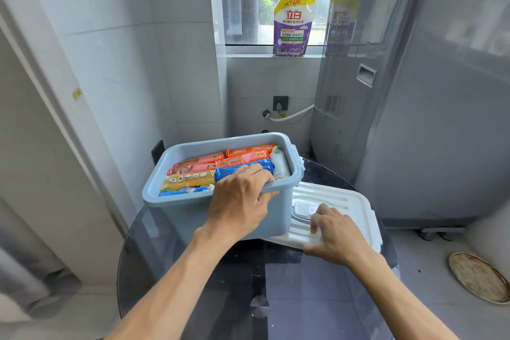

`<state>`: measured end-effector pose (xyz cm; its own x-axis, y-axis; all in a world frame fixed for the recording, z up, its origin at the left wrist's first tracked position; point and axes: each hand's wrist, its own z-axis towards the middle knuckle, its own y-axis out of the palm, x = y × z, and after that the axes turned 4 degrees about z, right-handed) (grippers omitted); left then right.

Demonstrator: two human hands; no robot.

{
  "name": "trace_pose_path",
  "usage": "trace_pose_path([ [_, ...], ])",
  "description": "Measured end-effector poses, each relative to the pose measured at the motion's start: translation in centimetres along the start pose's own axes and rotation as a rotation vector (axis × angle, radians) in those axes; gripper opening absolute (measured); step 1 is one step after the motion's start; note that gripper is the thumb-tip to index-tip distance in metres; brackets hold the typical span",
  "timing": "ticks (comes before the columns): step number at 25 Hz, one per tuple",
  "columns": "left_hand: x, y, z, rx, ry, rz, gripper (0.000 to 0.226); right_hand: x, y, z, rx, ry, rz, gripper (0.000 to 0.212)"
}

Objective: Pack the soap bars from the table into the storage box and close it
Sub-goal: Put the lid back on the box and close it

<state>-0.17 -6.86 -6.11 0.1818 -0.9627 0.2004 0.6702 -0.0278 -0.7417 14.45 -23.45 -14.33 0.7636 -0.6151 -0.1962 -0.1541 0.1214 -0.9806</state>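
Note:
A light blue storage box (176, 210) stands open on a round dark glass table (289, 284). Inside lie several wrapped soap bars: orange ones (242, 156) at the back, a yellow one (189, 180) and blue ones (234, 171) nearer the front, plus a white bottle (280, 164) at the right end. My left hand (240, 201) grips the box's near rim, fingers curled over the edge into the box. The white lid (339, 201) lies flat on the table to the right of the box. My right hand (335, 232) holds the lid's near edge, fingers on top and thumb at the edge.
A grey washing machine (414, 119) stands close behind and right of the table. A purple detergent pouch (292, 27) sits on the window sill. Tiled wall runs along the left. A round drain cover (478, 277) lies on the floor at right.

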Motion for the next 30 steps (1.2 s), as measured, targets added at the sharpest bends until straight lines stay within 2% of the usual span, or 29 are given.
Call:
trace_pose_path([
  [7, -0.7, 0.2, 0.2, 0.007, -0.005, 0.003, 0.013, 1.5, -0.9, 0.3, -0.007, 0.087, -0.091, 0.029],
  [11, -0.5, 0.6, 0.5, 0.021, -0.004, 0.018, 0.013, 1.9, -0.7, 0.3, 0.015, 0.130, -0.226, 0.054],
  [13, -0.8, 0.7, 0.8, 0.011, 0.018, 0.034, 0.014, 3.2, -0.7, -0.1, 0.001, 0.207, -0.209, 0.062],
  [15, -0.8, 0.9, 0.5, -0.049, 0.057, 0.055, 0.014, 4.9, -1.2, -0.5, 0.055, 0.337, -0.084, 0.064],
  [18, 0.1, 1.1, 0.1, -0.182, 0.063, 0.034, 0.017, 6.0, -2.4, -0.8, 0.142, 0.491, 0.242, 0.067],
  [21, -0.3, -1.2, 0.6, -0.332, 0.053, -0.279, 0.040, 5.4, -4.6, -0.9, 0.284, 0.486, 0.549, 0.065],
  [22, -1.0, -2.5, 0.8, -0.276, -0.011, -0.402, 0.044, 4.7, -5.6, -1.0, 0.338, 0.443, 0.626, 0.063],
  [24, -3.6, -4.6, 1.1, 0.006, -0.291, -0.517, 0.035, 2.5, -8.1, -1.3, 0.410, 0.299, 0.750, 0.058],
  [25, -5.4, -5.2, 0.9, 0.134, -0.479, -0.466, 0.030, 0.9, -9.2, -1.5, 0.416, 0.201, 0.782, 0.056],
  [26, -7.2, -5.8, 0.3, 0.187, -0.683, -0.343, 0.031, -0.9, -10.1, -1.4, 0.403, 0.094, 0.780, 0.055],
  [27, -9.0, -5.9, -0.5, 0.152, -0.882, -0.266, 0.034, -2.7, -10.7, -1.1, 0.380, -0.004, 0.750, 0.055],
  [28, -10.3, -5.6, -1.3, 0.091, -1.066, -0.333, 0.039, -4.4, -11.0, -0.8, 0.352, -0.086, 0.709, 0.054],
  [30, -11.6, -5.4, -2.5, 0.034, -1.283, -0.848, 0.049, -7.3, -11.1, 0.2, 0.296, -0.207, 0.655, 0.053],
])
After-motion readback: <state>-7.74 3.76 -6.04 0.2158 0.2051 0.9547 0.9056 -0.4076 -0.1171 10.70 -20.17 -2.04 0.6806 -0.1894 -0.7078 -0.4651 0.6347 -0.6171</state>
